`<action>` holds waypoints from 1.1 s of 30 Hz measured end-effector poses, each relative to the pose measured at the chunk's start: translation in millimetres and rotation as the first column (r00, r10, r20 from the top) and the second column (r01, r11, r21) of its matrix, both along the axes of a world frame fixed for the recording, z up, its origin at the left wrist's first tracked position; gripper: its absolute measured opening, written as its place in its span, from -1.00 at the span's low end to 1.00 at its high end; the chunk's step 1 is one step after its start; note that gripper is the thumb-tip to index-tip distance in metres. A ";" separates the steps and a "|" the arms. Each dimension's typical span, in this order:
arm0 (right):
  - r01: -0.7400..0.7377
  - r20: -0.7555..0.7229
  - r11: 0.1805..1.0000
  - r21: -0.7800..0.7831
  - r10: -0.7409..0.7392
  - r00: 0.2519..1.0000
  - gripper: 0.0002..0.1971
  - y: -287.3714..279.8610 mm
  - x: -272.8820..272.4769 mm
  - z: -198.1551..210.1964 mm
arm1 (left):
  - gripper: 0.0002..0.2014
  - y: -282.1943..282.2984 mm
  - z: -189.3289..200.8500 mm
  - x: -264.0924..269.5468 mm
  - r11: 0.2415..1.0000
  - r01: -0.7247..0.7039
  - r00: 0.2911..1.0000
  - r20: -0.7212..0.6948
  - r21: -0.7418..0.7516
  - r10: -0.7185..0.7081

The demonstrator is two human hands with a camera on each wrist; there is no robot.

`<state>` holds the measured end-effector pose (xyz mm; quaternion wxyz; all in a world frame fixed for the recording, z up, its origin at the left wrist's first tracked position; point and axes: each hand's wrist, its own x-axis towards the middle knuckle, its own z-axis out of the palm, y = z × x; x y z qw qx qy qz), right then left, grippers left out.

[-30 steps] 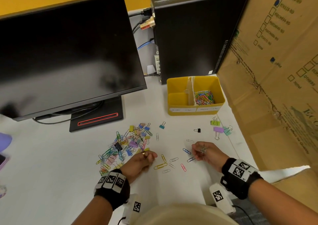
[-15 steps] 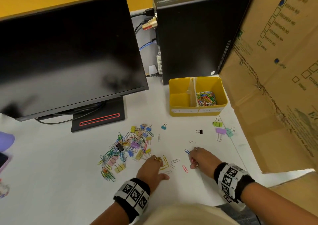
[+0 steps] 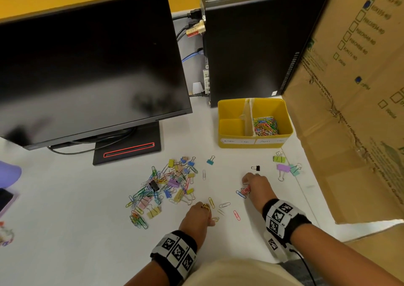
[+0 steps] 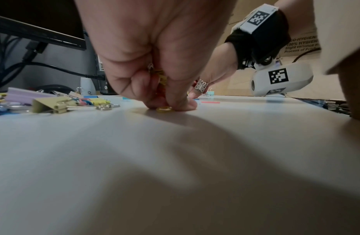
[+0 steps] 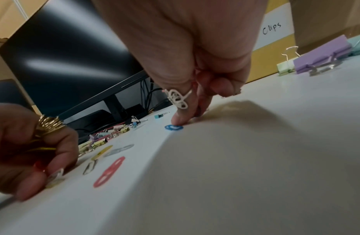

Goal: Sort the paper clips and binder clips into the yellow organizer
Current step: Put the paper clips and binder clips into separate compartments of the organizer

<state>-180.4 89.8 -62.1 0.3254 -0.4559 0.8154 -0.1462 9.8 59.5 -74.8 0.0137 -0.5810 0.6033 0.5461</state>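
Note:
The yellow organizer stands at the back; its right compartment holds coloured paper clips, and its left one looks empty. A mixed pile of paper and binder clips lies left of centre. My left hand, fingers curled round a few gathered clips, pinches a yellow paper clip on the table. My right hand holds pink clips in curled fingers, and one fingertip presses a blue paper clip. A red paper clip and a silver paper clip lie between my hands.
Green, purple, mint and small black binder clips lie right of centre. A monitor and its stand fill the left back, beside a computer tower. A cardboard box walls the right side.
My left hand moved right from the pile's edge onto the loose clips and took the yellow one. My right hand came down onto the blue clip.

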 end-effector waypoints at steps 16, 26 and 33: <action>-0.123 -0.107 0.992 -0.017 0.120 0.987 -0.73 12.0 -6.5 -4.4 | -0.79 9.3 -1.1 7.7 0.809 0.492 0.865 0.282 -0.321 -0.414; -0.017 0.044 0.998 -0.053 0.019 0.999 -0.72 1.1 -22.7 -2.2 | -0.86 -63.0 70.4 -50.2 0.848 0.461 0.880 0.014 -0.260 -0.474; 0.043 0.043 0.998 0.035 -0.045 0.998 -0.86 -12.1 -16.0 -9.4 | -0.70 -119.8 141.9 -205.2 0.682 0.534 0.808 0.063 -0.500 -0.586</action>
